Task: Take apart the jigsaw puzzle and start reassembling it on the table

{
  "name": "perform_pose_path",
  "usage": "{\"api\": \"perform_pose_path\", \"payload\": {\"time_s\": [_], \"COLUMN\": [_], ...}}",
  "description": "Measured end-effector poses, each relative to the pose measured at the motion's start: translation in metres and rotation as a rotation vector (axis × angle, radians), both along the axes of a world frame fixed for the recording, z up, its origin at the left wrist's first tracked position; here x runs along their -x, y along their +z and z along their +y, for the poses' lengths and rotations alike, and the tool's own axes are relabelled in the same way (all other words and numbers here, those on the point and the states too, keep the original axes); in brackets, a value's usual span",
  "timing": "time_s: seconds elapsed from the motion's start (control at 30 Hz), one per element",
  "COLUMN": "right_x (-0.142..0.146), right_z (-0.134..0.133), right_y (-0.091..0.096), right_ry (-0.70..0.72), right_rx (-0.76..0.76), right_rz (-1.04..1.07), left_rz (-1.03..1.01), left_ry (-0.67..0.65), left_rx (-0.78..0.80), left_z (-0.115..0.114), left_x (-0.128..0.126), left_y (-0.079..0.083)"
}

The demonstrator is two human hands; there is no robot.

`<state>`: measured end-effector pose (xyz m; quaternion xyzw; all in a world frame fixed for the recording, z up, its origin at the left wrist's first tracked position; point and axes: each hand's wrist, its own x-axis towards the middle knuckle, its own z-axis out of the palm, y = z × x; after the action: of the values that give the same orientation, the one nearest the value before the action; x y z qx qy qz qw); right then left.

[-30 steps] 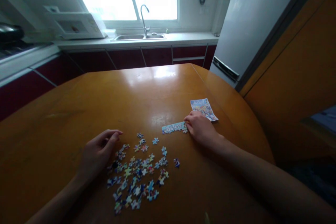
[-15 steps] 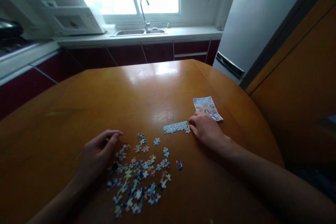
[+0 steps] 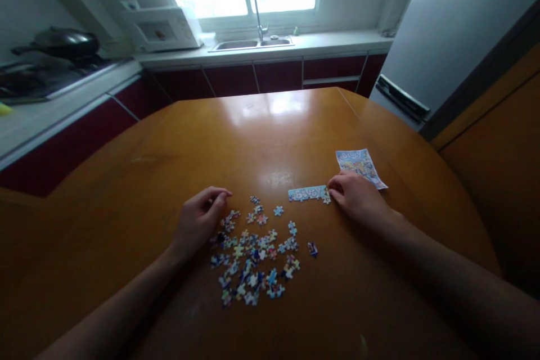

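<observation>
My right hand [image 3: 356, 198] rests on the wooden table [image 3: 236, 140], its fingers curled and pressed on the right end of a joined strip of puzzle pieces [image 3: 307, 193]. My left hand [image 3: 199, 220] lies at the left edge of a scatter of several loose puzzle pieces [image 3: 255, 253], fingers curled, thumb and forefinger close together; whether a piece sits between them is hidden. A printed picture card [image 3: 359, 166] lies just beyond my right hand.
A kitchen counter runs behind the table with a sink and tap [image 3: 258, 39], a white microwave [image 3: 162, 28] and a dark pan [image 3: 65, 42] on a hob at the left. A grey fridge [image 3: 447, 39] stands at the right, beside orange cabinet panels.
The view has swung to the left and down, so everything sits further right in frame. Both hands keep their places on the table relative to the pieces.
</observation>
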<state>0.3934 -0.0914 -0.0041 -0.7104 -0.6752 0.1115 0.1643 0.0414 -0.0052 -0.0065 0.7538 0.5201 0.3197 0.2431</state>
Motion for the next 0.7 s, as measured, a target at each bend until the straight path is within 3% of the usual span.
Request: {"api": "perform_pose_path", "payload": {"time_s": [0.1, 0.23, 0.47, 0.7], "right_x": [-0.002, -0.001, 0.039, 0.060], "right_z": [0.001, -0.001, -0.023, -0.036], "right_y": [0.000, 0.003, 0.005, 0.002], "right_ry": [0.009, 0.026, 0.514, 0.663], "right_rx": [-0.007, -0.134, -0.195, -0.121], "right_rz": [0.008, 0.052, 0.249, 0.190], "left_rz": [-0.031, -0.066, -0.094, -0.107], "left_ry": [-0.011, -0.022, -0.061, -0.073], "left_rx": [-0.010, -0.010, -0.056, -0.050], "left_z": [-0.002, -0.004, -0.003, -0.003], "left_x": [-0.002, -0.004, -0.004, -0.003], "left_y": [0.000, 0.000, -0.004, -0.007]}}
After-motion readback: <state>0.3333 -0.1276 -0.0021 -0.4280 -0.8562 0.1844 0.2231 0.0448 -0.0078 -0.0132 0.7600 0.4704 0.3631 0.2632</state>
